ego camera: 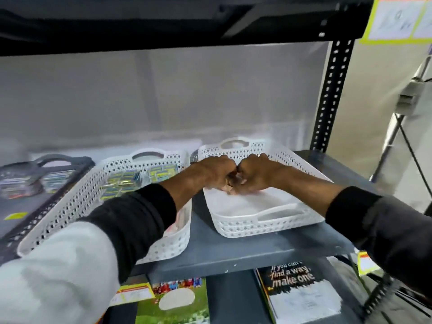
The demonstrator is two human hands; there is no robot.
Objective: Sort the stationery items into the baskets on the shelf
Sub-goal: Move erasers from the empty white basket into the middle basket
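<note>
I had both hands down inside the right-hand white basket (268, 220) on the grey shelf (245, 251). My left hand (216, 170) and my right hand (256, 173) were pressed knuckle to knuckle over the middle of that basket, fingers curled in. Something small and pale showed between my fingertips (228, 188), low against the basket floor, but it was too blurred for me to say what it was or which hand had hold of it, and I could not tell how tightly either hand was closed.

The floor of that basket looked bare and white around my hands. Its near handle faced me and its far handle stood against the back wall.

Just to the left, nearly touching it, stood a second white basket (93, 197), and my left sleeve (131, 228) crossed over its near end. In its far half lay a heap of small yellow and blue packets (126, 183). Further left was a dark basket (58, 162) with more small packs (25, 183) stacked inside and a yellow tag (16, 215) lying loose in front of them.

On the lower shelf beneath lay a green book (177, 305) and a black one with white lettering (294, 279).
</note>
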